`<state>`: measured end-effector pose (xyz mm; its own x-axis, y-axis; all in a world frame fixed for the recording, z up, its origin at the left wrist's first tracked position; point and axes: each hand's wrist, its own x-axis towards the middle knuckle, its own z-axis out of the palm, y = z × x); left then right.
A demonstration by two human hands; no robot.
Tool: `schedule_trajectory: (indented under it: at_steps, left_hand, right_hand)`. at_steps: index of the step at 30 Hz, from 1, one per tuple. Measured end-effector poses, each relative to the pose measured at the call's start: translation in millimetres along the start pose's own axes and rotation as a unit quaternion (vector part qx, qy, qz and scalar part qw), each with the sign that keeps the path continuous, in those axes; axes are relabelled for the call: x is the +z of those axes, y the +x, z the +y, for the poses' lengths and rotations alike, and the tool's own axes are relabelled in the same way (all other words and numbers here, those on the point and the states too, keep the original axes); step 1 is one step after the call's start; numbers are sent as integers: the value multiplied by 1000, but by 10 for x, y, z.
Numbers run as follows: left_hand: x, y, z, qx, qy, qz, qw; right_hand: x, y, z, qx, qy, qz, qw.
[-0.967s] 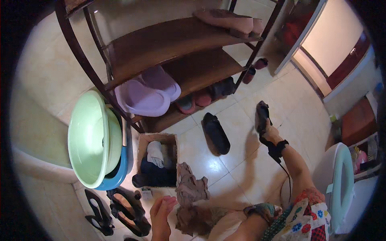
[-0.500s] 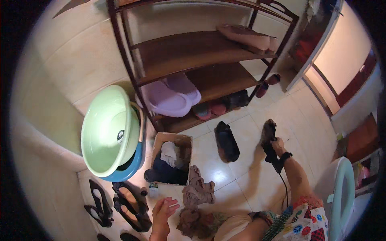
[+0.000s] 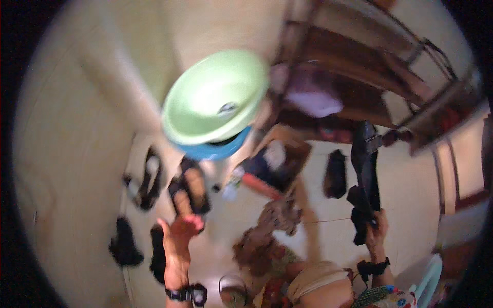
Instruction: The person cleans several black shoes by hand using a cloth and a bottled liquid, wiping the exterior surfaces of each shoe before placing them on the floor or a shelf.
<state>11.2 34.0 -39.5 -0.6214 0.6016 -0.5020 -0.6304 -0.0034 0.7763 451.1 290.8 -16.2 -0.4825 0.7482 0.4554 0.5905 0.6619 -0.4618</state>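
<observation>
Honestly, the risk I'd watch is at the right hand (image 3: 377, 228): its grip is closed around the lower end of a long black shoe (image 3: 364, 179) that is lifted off the floor (image 3: 421, 205) and points up toward twelve o'clock from the fist. Held only by one end, the shoe looks to me like it could swing or slip out, and it hangs close to the corner post of the wooden shoe rack (image 3: 411, 102), which it could knock against. The whole view is blurred, so how firmly the fingers wrap it I cannot tell exactly.

From that grip, a second black shoe (image 3: 335, 174) lies on the floor at about ten o'clock, just beside the raised one but apart from it.

The left hand (image 3: 179, 231) is open, fingers spread, holding nothing. It hovers over the floor with a pair of brown sandals (image 3: 191, 187) just beyond its fingertips at twelve o'clock, and another dark pair (image 3: 146, 177) at eleven. A careless reach here could scatter them.

A green basin (image 3: 215, 97) leans on a blue one (image 3: 215, 149) beyond, with a cardboard box (image 3: 277, 164) of cloths between basins and rack, and a crumpled brown rag (image 3: 272, 226) on the floor between the two hands.
</observation>
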Motion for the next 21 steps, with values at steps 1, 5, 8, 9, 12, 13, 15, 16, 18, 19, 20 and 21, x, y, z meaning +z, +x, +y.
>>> schedule_trajectory:
  at_steps: [1, 5, 8, 9, 12, 13, 15, 16, 18, 19, 20, 21]
  left_hand:
    - [-67, -68, 61, 34, -22, 31, 999]
    - [-523, -528, 213, 150, -70, 119, 979]
    - [-878, -919, -44, 181, -104, 202, 957]
    - [-905, -1052, -147, 153, -86, 213, 961]
    - [-954, -1358, -442, 42, 12, 200, 979]
    - [-971, -1443, -515, -6, 68, 177, 982]
    - [-945, -1518, -671, -52, 114, 130, 984]
    - [-984, -1549, -792, -85, 143, 108, 980]
    - [-990, -1565, -881, -126, 206, 75, 967]
    - [-1039, -1535, -979, -144, 209, 63, 965]
    - [-1054, -1485, -1052, -145, 207, 68, 965]
    - [-1059, -1420, -1123, -177, 189, 76, 963]
  right_hand:
    - [-111, 151, -165, -33, -12, -57, 998]
    - [140, 607, -705, -223, 9, -180, 958]
    - [619, 910, -1133, -339, 75, -427, 835]
    - [830, 916, -1253, -360, 85, -483, 794]
    - [1387, 773, -1571, -452, 109, -556, 690]
    - [1558, 677, -1660, -457, 114, -562, 680]
    - [1833, 483, -1823, -480, 94, -596, 637]
    - [1950, 358, -1941, -487, 100, -601, 626]
    - [2137, 149, -2152, -460, 76, -639, 612]
    - [2300, -11, -2170, -463, 79, -641, 607]
    - [2494, -209, -2138, -438, 136, -643, 613]
    - [2603, -331, -2141, -410, 193, -644, 616]
